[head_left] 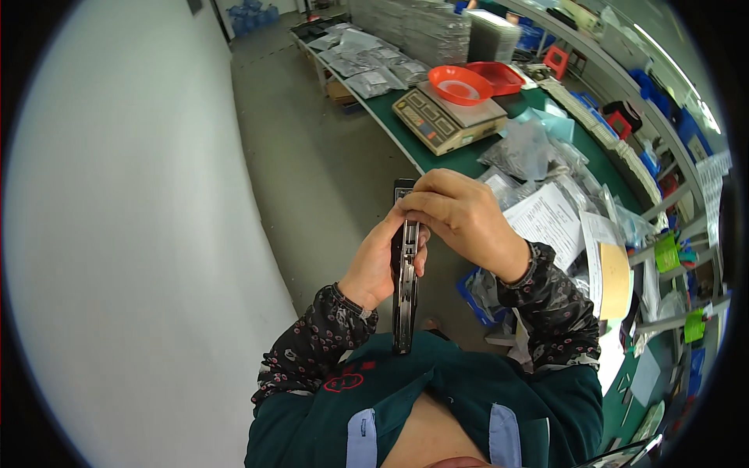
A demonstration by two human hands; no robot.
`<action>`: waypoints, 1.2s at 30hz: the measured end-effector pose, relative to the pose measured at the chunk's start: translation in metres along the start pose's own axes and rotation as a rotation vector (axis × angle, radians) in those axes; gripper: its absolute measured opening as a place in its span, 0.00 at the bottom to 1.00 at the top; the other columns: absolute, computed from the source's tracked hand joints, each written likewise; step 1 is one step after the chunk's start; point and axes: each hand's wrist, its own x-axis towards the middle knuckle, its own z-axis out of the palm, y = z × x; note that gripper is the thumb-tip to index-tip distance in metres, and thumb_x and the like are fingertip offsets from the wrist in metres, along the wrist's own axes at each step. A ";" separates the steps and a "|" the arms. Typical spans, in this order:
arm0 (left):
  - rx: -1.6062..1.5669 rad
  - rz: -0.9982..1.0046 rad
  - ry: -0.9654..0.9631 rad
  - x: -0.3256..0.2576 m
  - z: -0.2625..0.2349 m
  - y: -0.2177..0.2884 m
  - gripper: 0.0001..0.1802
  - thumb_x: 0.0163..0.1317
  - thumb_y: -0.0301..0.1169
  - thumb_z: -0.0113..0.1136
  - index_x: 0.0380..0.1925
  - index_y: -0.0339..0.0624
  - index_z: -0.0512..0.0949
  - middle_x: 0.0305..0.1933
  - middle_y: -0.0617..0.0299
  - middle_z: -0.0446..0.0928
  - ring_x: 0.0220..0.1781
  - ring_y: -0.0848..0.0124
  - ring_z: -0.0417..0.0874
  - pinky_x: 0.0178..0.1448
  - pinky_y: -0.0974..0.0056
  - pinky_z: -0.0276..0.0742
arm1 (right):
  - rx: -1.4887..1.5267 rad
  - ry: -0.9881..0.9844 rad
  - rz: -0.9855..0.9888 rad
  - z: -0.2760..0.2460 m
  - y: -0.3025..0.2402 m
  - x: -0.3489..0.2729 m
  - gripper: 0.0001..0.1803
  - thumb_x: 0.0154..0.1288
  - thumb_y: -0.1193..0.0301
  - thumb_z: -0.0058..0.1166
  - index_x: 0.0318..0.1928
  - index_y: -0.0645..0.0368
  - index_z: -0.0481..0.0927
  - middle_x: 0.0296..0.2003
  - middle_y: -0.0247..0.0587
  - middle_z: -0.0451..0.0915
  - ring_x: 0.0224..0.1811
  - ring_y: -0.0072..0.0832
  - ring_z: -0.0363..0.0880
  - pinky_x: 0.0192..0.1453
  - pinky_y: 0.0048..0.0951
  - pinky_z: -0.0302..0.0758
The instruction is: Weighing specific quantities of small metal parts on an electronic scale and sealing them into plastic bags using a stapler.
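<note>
A long, narrow black stapler (405, 288) with a bare silver metal channel stands lengthwise in front of my chest, its lower end close to my shirt. My left hand (379, 259) wraps round its middle from the left, with fingertips showing on the right side. Over its upper part bends my right hand (460, 216), closed, the thumb and fingers pressed together at the channel. Those fingertips are partly hidden, so any small piece between them cannot be made out.
To the right runs a green-topped bench with a weighing scale (445, 121), a red round tray (460, 84), plastic bags (523, 148) and printed sheets (544, 222). A blue bin (477, 300) sits below the bench edge. A white wall (140, 234) rises at left.
</note>
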 end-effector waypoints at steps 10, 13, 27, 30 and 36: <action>-0.100 0.094 0.182 0.036 -0.050 0.029 0.23 0.60 0.50 0.42 0.34 0.38 0.68 0.22 0.63 0.67 0.19 0.73 0.70 0.25 0.67 0.69 | 0.329 0.022 0.277 0.026 0.040 0.018 0.16 0.44 0.75 0.58 0.37 0.61 0.72 0.35 0.37 0.70 0.26 0.25 0.70 0.24 0.21 0.66; -0.254 0.142 0.419 0.066 -0.071 0.042 0.23 0.61 0.49 0.40 0.35 0.37 0.67 0.22 0.62 0.67 0.23 0.69 0.71 0.28 0.66 0.70 | 0.549 -0.142 0.297 0.028 0.063 -0.001 0.30 0.42 0.65 0.63 0.47 0.59 0.68 0.41 0.41 0.68 0.34 0.28 0.70 0.29 0.22 0.69; -0.246 0.052 0.546 0.179 -0.158 0.079 0.22 0.64 0.47 0.33 0.34 0.38 0.66 0.24 0.58 0.70 0.31 0.59 0.75 0.39 0.53 0.75 | 0.442 -0.092 0.233 0.079 0.185 0.060 0.38 0.38 0.66 0.63 0.53 0.59 0.63 0.51 0.48 0.63 0.51 0.43 0.64 0.51 0.37 0.64; -0.369 0.126 0.623 0.197 -0.206 0.103 0.22 0.64 0.47 0.31 0.32 0.38 0.64 0.24 0.56 0.70 0.31 0.57 0.75 0.40 0.53 0.75 | 0.501 -0.309 0.010 0.104 0.198 0.093 0.37 0.38 0.65 0.63 0.54 0.54 0.64 0.55 0.47 0.60 0.55 0.42 0.60 0.56 0.42 0.57; -0.286 0.014 0.723 0.227 -0.268 0.160 0.24 0.64 0.47 0.30 0.33 0.36 0.65 0.28 0.51 0.72 0.33 0.50 0.75 0.42 0.48 0.72 | 0.432 -0.268 -0.015 0.201 0.241 0.153 0.33 0.42 0.68 0.60 0.53 0.53 0.64 0.53 0.47 0.60 0.53 0.42 0.62 0.54 0.39 0.62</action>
